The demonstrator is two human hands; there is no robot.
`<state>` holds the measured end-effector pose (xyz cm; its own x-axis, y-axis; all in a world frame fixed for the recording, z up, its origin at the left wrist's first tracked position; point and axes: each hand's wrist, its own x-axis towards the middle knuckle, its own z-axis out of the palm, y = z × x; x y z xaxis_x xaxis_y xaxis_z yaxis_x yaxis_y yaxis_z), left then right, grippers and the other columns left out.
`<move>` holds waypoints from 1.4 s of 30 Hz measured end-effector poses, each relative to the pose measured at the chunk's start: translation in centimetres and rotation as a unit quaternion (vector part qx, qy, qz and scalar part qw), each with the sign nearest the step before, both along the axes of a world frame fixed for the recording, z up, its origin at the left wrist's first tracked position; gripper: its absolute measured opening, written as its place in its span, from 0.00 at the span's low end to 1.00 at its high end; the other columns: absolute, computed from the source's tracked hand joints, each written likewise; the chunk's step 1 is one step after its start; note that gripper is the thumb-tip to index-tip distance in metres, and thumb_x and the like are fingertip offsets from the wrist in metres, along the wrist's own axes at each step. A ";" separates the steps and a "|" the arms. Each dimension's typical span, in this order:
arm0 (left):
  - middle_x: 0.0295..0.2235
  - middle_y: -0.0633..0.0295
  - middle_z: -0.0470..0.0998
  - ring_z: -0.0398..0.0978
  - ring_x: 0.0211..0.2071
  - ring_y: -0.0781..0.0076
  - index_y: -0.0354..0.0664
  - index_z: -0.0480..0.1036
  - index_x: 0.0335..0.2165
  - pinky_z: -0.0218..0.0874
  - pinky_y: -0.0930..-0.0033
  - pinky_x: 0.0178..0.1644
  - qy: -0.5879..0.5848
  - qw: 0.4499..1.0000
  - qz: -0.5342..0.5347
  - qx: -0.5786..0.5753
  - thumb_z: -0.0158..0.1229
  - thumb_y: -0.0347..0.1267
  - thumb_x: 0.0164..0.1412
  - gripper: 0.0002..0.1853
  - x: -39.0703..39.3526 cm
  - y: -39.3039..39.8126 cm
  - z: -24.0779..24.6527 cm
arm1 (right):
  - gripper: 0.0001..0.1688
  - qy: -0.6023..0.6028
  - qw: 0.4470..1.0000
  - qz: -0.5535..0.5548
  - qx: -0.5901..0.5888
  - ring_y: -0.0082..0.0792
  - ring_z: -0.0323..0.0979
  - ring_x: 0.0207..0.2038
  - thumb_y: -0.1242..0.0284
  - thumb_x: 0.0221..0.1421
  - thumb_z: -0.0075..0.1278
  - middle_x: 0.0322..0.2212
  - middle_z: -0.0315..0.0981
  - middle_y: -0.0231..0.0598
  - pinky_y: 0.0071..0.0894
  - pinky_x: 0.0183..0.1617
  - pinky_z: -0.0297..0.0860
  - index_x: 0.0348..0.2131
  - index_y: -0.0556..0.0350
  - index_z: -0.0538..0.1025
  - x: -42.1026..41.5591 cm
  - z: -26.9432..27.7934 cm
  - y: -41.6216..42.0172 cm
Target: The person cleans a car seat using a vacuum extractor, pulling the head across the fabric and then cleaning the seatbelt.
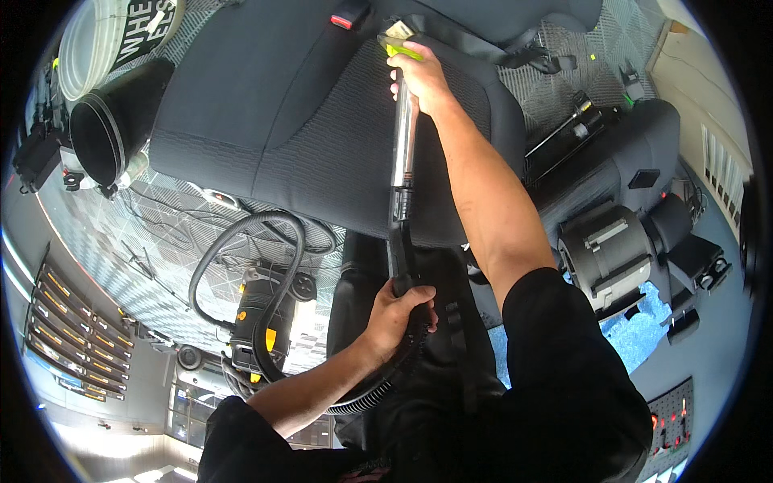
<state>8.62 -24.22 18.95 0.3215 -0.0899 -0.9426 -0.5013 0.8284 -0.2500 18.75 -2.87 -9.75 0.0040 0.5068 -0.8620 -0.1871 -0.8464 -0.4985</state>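
Observation:
A vacuum cleaner's metal wand [403, 145] runs up over a dark fabric car seat bench [326, 133]. My left hand [392, 320] is closed around the black handle at the wand's lower end, where the ribbed hose [365, 401] joins. Near the wand's far end, my right hand [423, 75] grips a yellow-green piece [403, 52] together with the wand. What this piece is, I cannot tell. A tag [400, 29] shows just beyond it on the seat. The black vacuum canister [263, 326] stands on the floor to the left.
Cables [157, 211] lie on the patterned floor. A black bin [99, 136] and a clear bucket [90, 48] stand at the upper left. A red seat belt buckle [342, 22] is at the top. More dark seat parts [610, 163] and a grey moulded unit [607, 250] are on the right.

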 end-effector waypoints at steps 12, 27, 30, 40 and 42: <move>0.28 0.58 0.75 0.78 0.25 0.66 0.37 0.68 0.39 0.71 0.63 0.31 0.007 1.000 -0.011 -0.004 0.63 0.31 0.60 0.13 -1.4 -3.3 4.4 | 0.37 0.002 1.000 -0.007 -0.017 0.32 0.69 0.19 0.78 0.55 0.59 0.28 0.70 0.42 0.37 0.20 0.71 0.60 0.49 0.62 -0.9 4.6 -3.8; 0.29 0.56 0.76 0.79 0.26 0.65 0.37 0.63 0.48 0.71 0.64 0.30 -0.008 0.999 -0.050 -0.009 0.61 0.29 0.61 0.20 -6.0 -9.6 10.8 | 0.40 0.023 0.998 -0.054 -0.020 0.28 0.70 0.19 0.79 0.53 0.59 0.30 0.71 0.42 0.33 0.19 0.72 0.61 0.55 0.60 -3.2 11.2 -11.0; 0.28 0.58 0.77 0.79 0.26 0.67 0.36 0.68 0.42 0.71 0.66 0.29 0.002 0.999 -0.046 -0.018 0.62 0.29 0.62 0.13 -6.7 -11.0 12.5 | 0.40 0.025 0.998 -0.060 -0.011 0.28 0.70 0.19 0.78 0.53 0.59 0.30 0.71 0.41 0.32 0.19 0.73 0.62 0.55 0.60 -4.0 12.7 -12.8; 0.26 0.58 0.77 0.78 0.25 0.69 0.34 0.68 0.42 0.71 0.68 0.31 -0.004 0.996 -0.084 -0.014 0.62 0.29 0.62 0.14 -10.2 -15.5 17.1 | 0.39 0.013 0.999 -0.042 -0.011 0.27 0.69 0.21 0.79 0.56 0.57 0.31 0.71 0.42 0.30 0.19 0.72 0.62 0.54 0.58 -5.9 17.1 -17.4; 0.26 0.57 0.78 0.78 0.26 0.69 0.33 0.67 0.43 0.71 0.68 0.31 -0.005 0.997 -0.074 -0.033 0.62 0.30 0.61 0.16 -10.8 -16.2 17.9 | 0.39 0.013 0.998 -0.055 -0.012 0.26 0.69 0.19 0.78 0.54 0.58 0.32 0.71 0.42 0.28 0.20 0.72 0.61 0.56 0.59 -6.4 18.1 -18.5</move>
